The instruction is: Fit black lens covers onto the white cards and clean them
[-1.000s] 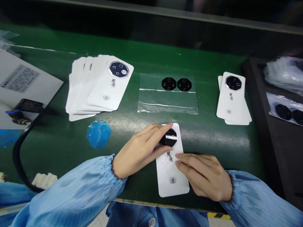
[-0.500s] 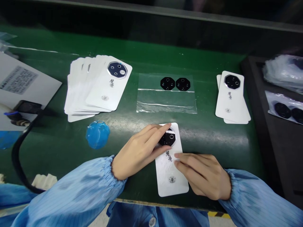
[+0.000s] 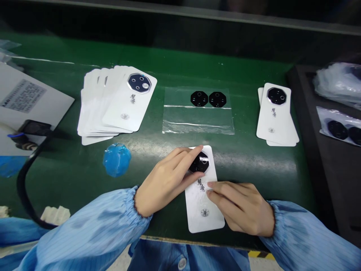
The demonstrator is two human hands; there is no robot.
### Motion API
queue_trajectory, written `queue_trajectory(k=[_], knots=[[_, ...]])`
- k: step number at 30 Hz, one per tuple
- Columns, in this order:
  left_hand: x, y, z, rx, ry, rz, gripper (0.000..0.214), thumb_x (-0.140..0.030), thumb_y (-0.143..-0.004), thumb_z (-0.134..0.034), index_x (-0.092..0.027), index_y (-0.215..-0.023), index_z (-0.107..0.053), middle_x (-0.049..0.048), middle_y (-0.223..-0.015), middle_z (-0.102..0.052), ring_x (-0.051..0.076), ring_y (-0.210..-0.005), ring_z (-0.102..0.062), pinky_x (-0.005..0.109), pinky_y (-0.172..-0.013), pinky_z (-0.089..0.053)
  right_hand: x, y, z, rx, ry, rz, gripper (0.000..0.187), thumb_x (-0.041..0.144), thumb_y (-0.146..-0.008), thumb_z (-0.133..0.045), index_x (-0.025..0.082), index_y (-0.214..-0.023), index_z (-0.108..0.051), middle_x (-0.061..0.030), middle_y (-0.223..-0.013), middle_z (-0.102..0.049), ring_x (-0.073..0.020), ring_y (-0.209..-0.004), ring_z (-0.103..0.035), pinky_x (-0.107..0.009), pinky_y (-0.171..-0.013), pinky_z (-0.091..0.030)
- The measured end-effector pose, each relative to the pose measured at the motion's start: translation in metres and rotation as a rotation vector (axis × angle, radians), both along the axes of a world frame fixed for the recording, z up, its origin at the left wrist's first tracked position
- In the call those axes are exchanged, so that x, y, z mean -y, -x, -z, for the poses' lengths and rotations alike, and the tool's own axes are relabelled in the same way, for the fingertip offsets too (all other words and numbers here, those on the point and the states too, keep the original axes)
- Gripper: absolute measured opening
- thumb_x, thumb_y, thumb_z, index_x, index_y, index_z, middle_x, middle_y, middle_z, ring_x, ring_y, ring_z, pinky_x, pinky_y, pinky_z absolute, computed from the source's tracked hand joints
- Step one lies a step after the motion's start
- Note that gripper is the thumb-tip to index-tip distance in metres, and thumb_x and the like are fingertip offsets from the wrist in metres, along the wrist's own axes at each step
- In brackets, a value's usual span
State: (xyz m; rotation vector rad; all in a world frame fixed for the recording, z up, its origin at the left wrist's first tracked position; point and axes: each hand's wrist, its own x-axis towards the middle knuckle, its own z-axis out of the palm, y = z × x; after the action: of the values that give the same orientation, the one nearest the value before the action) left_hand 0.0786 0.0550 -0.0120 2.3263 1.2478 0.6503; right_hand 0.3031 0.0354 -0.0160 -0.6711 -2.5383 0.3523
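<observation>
Panel (image 3: 198, 201), white and phone-shaped with a black octagonal camera plate (image 3: 199, 164) at its upper end, lies flat on the green tabletop (image 3: 248, 165), in front of a clear plastic bag (image 3: 197, 119). From where I stand, the left hand (image 3: 166, 175) reaches over that upper end, thumb and forefinger spread to either side of the plate; whether they grip it I cannot tell. The right hand (image 3: 244, 207) has its fingertips bunched against the panel beside the dark lettering (image 3: 201, 184) (whether anything is pinched there, I cannot tell). Two lens covers (image 3: 199, 99), black and octagonal, show at the bag's far end, in it or on it. Left of the bag lies a fanned stack of white panels (image 3: 121, 107); nearer, to the bag's front left, a crinkled blue film disc (image 3: 117, 160). Right of the bag, two more panels (image 3: 275, 120) overlap askew.
</observation>
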Motion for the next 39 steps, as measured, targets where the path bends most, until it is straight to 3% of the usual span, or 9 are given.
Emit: queue_trajectory(k=[10,20,31,39], knots=[[0.0031,-0.0033,-0.0007,-0.002,0.0,-0.043,0.054,-0.026,-0.09,-0.06,-0.014,-0.139,-0.039,0.0065,-0.118,-0.062,0.017,-0.109,-0.052,0.028,-0.093,-0.047,0.0011,0.0001,0.001,-0.007,-0.013,0.008,0.024,0.006,-0.088,-0.042,0.008,-0.101,-0.063,-0.0123,-0.097,-0.068,-0.0208,-0.088,-0.068,-0.027,-0.061,-0.054],[0.0033,-0.0042,-0.0017,-0.034,0.01,-0.064,0.057,-0.027,-0.089,-0.061,-0.012,-0.14,-0.039,0.0075,-0.113,-0.063,0.015,-0.091,-0.055,0.026,-0.08,-0.048,0.0002,0.0004,-0.0001,0.007,-0.019,0.011,0.025,0.007,-0.091,-0.039,0.009,-0.1,-0.062,-0.0112,-0.095,-0.069,-0.0194,-0.085,-0.067,-0.027,-0.057,-0.05],[0.0046,-0.0039,-0.0009,-0.013,0.021,-0.077,0.059,-0.028,-0.09,-0.061,-0.015,-0.142,-0.036,0.007,-0.116,-0.063,0.017,-0.101,-0.057,0.029,-0.09,-0.048,-0.0018,0.0027,-0.0006,-0.002,-0.017,0.018,0.026,0.007,-0.091,-0.037,0.01,-0.097,-0.063,-0.0102,-0.091,-0.069,-0.0188,-0.085,-0.067,-0.026,-0.058,-0.051],[0.0054,-0.003,0.0,0.003,0.059,-0.109,0.06,-0.027,-0.088,-0.063,-0.018,-0.141,-0.036,0.0038,-0.116,-0.062,0.014,-0.103,-0.058,0.025,-0.092,-0.047,-0.0028,0.0035,-0.0024,-0.03,-0.023,0.017,0.027,0.007,-0.092,-0.036,0.009,-0.096,-0.062,-0.0103,-0.089,-0.069,-0.0189,-0.084,-0.067,-0.027,-0.061,-0.053]])
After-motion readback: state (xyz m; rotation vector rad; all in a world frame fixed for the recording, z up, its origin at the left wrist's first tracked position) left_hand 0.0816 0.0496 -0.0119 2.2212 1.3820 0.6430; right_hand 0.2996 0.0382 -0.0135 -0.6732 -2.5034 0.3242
